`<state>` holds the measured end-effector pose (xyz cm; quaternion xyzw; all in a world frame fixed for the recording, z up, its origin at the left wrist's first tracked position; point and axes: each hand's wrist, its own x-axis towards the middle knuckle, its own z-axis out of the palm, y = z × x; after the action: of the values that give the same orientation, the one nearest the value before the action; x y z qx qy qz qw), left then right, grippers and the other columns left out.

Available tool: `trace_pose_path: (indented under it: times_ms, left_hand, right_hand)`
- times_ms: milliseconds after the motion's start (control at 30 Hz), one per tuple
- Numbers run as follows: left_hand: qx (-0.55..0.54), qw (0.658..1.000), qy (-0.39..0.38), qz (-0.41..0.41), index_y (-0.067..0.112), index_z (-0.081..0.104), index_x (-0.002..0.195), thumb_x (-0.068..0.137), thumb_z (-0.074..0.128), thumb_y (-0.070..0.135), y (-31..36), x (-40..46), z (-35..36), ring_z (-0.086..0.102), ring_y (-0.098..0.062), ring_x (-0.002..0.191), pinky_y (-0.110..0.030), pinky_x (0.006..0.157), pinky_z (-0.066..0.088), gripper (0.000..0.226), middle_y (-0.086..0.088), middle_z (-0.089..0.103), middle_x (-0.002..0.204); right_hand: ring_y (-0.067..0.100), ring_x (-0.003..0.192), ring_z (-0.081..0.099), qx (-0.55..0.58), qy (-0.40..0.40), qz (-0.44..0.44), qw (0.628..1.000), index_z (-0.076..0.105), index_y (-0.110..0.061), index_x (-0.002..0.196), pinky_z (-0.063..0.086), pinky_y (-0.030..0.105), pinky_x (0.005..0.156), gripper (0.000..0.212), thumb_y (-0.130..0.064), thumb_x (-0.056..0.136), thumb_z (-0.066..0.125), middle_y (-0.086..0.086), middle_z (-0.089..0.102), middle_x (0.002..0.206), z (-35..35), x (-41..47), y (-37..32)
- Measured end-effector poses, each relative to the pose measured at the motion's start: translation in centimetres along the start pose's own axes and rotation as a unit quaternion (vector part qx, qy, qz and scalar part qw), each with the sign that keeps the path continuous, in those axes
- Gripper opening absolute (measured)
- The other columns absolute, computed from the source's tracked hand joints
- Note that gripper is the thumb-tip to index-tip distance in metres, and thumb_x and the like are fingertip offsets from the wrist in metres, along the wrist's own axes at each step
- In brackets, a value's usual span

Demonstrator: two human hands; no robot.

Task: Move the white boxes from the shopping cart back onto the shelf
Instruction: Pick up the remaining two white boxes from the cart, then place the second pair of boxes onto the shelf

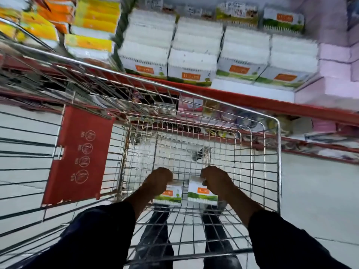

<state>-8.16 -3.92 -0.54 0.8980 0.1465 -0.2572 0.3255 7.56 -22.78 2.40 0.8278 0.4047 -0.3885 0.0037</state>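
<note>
Two white boxes with green bands and orange labels lie side by side on the floor of the wire shopping cart (278,152). My left hand (158,178) is closed over the top of the left white box (172,196). My right hand (214,178) is closed over the top of the right white box (200,194). Both hands reach down inside the cart basket. Beyond the cart, the shelf (242,98) with a red front edge carries rows of the same white boxes (194,55).
A red plastic flap (79,156) with round icons hangs on the cart's left side. Yellow and orange packs (93,22) fill the shelf at the left, pink packs (338,72) at the right. Lower shelves hold mixed goods. The floor is pale tile.
</note>
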Motion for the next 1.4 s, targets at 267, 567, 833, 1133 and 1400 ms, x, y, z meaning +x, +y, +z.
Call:
trace_pose_path:
  times_ms: [267, 567, 833, 1133, 1400]
  left_hand:
    - [0.084, 0.994, 0.07, 0.01, 0.02, 0.064, 0.117, 0.074, 0.066, -0.002, 5.2, -3.2, -7.0, 0.059, -0.023, 0.112, -0.038, 0.095, 0.054, 0.048, -0.002, 0.063, 0.12]
    - [0.123, 0.933, 0.331, 0.074, 0.01, 0.071, 0.106, 0.071, 0.071, -0.011, 15.8, -8.2, -20.6, 0.066, -0.026, 0.089, -0.04, 0.075, 0.06, 0.04, -0.005, 0.069, 0.1]
    - [0.106, 0.883, 0.432, 0.149, 0.011, 0.069, 0.108, 0.082, 0.066, -0.002, 23.6, -5.8, -26.3, 0.059, -0.023, 0.097, -0.036, 0.083, 0.054, 0.029, -0.005, 0.068, 0.101]
    - [0.099, 0.894, 0.412, 0.148, 0.01, 0.069, 0.108, 0.085, 0.062, -0.005, 26.7, 0.6, -26.7, 0.063, -0.024, 0.093, -0.038, 0.078, 0.059, 0.029, -0.005, 0.066, 0.099]
    - [0.13, 0.909, 0.38, 0.114, 0.008, 0.069, 0.108, 0.076, 0.064, -0.015, 25.8, 4.4, -25.4, 0.063, -0.025, 0.093, -0.04, 0.079, 0.06, 0.04, -0.006, 0.069, 0.1]
  right_hand:
    - [0.028, 0.104, 0.06, 0.036, 0.167, -0.009, 0.985, 0.065, -0.015, 0.101, 0.048, 0.034, 0.083, 0.019, -0.011, 0.082, 0.068, 0.006, 0.068, 0.107, -7.2, -4.9, -2.6]
    - [0.024, 0.098, 0.06, 0.048, 0.415, -0.02, 0.908, 0.067, -0.021, 0.1, 0.053, 0.037, 0.081, 0.024, -0.01, 0.079, 0.072, 0.0, 0.068, 0.1, -21.7, -13.0, -3.9]
    - [0.025, 0.094, 0.06, 0.074, 0.525, -0.008, 0.848, 0.067, -0.019, 0.1, 0.051, 0.036, 0.083, 0.02, -0.008, 0.083, 0.07, 0.001, 0.068, 0.099, -27.9, -16.6, 0.0]
    - [0.026, 0.097, 0.059, 0.078, 0.503, 0.025, 0.86, 0.067, -0.015, 0.101, 0.052, 0.035, 0.085, 0.022, -0.003, 0.083, 0.066, 0.004, 0.067, 0.1, -29.0, -13.1, 4.0]
    - [0.025, 0.097, 0.058, 0.055, 0.451, 0.032, 0.89, 0.068, -0.014, 0.102, 0.051, 0.035, 0.081, 0.027, 0.003, 0.081, 0.065, 0.004, 0.068, 0.103, -28.6, -9.9, 6.0]
